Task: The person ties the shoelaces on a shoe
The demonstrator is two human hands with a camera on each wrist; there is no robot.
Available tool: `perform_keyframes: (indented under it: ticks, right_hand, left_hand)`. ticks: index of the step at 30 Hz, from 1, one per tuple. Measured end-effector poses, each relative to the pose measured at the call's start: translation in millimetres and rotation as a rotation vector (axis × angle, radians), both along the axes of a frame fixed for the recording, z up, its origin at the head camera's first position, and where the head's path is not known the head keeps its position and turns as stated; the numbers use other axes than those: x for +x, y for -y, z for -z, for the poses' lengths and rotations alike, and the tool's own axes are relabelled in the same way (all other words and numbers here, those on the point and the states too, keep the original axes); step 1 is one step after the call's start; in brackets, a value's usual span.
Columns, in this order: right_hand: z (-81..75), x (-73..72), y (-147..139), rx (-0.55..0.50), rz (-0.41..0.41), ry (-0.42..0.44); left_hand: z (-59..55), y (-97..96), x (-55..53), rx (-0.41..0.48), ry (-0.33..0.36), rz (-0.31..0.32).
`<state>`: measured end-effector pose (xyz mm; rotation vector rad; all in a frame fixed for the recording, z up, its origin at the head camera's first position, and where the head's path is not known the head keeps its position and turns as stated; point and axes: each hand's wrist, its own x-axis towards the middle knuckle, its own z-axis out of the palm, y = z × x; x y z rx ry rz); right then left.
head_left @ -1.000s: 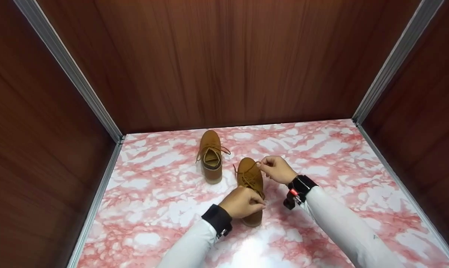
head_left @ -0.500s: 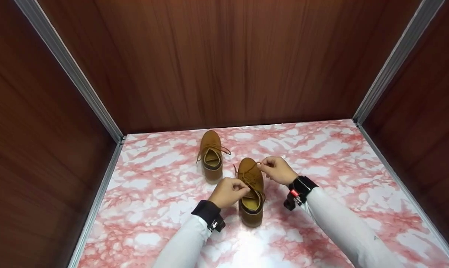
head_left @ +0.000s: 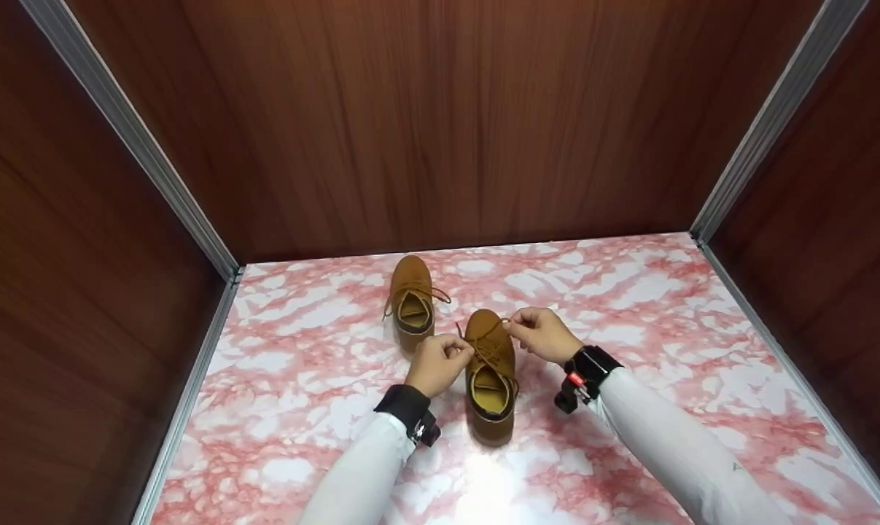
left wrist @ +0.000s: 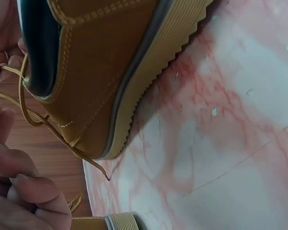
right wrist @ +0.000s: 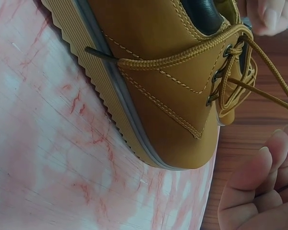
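Two tan lace-up shoes stand on the marbled surface. The nearer shoe [head_left: 489,430] has both hands at its laces, toe pointing away. My right hand [head_left: 545,335] pinches a shoelace [right wrist: 273,98] beside the toe and draws it taut to the right. My left hand [head_left: 440,364] is at the shoe's left side, fingers curled and fingertips close to the laces; no lace shows between them in the left wrist view. Another lace end [left wrist: 93,165] hangs down the shoe's left side. The farther shoe [head_left: 410,273] stands to the left, its heel partly behind my left hand.
Dark wood-grain panels [head_left: 440,124] enclose the back and both sides, with grey metal strips [head_left: 768,109] at the corners. The pink and white marbled surface [head_left: 301,408] stretches around the shoes. Black straps [head_left: 403,405] with small cameras circle both wrists.
My left hand has moved from over the shoe's opening forward and left to the laces, uncovering the opening. The right hand keeps its pinch on the shoelace, almost still.
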<state>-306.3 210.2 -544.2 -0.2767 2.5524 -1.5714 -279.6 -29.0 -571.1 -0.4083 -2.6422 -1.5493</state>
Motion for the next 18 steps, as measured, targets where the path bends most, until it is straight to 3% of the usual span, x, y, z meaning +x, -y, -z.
perform_keyframes:
  ticks: [6,12,18]
  right_hand:
    - [-0.5,-0.1,0.6,-0.001,-0.002,0.012]
    - [-0.5,-1.0,1.4,-0.026,-0.010,0.017]
    - [-0.7,-2.1,1.2,-0.027,-0.021,0.025]
  left_hand:
    - [-1.1,-7.0,-11.4,0.001,-0.004,-0.041]
    - [0.0,-15.2,-24.2,-0.099,-0.099,0.007]
    - [-2.4,-23.4,-30.1,-0.212,-0.134,0.049]
